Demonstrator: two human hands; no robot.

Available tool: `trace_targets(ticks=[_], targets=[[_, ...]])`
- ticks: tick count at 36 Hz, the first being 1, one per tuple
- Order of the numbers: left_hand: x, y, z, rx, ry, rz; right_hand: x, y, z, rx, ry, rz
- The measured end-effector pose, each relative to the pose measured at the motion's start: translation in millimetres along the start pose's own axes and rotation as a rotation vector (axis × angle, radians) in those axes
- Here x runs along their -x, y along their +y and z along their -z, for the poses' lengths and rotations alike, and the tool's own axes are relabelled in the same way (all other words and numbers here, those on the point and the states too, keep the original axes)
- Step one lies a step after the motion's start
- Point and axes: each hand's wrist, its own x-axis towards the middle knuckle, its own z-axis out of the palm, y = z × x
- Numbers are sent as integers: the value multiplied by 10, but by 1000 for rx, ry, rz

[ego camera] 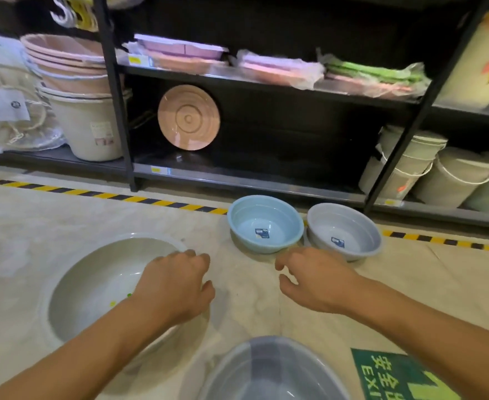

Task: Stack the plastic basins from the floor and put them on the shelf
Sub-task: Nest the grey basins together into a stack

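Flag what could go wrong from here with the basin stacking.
1. The white basin looks wider than the blue basin and the grey basin; if it goes on top, the stack may wobble.
2. The pink dish standing on edge on the lower shelf could get knocked over when a stack slides in.
3. The fourth basin at the bottom edge sits close to the person and might be kicked or forgotten.

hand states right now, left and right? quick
Left hand: curled over the white basin rim; grip cannot be told.
Right hand: open, loosely curled, holding nothing.
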Motion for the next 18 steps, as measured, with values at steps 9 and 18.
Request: trace_targets(ticks=[9,18], targets=[[-691,643,-102,30,-3,73,-354,935,-334,-36,39,14],[-2035,1901,-422,67,-53,147,-561,2682,-915,-83,41,-39]])
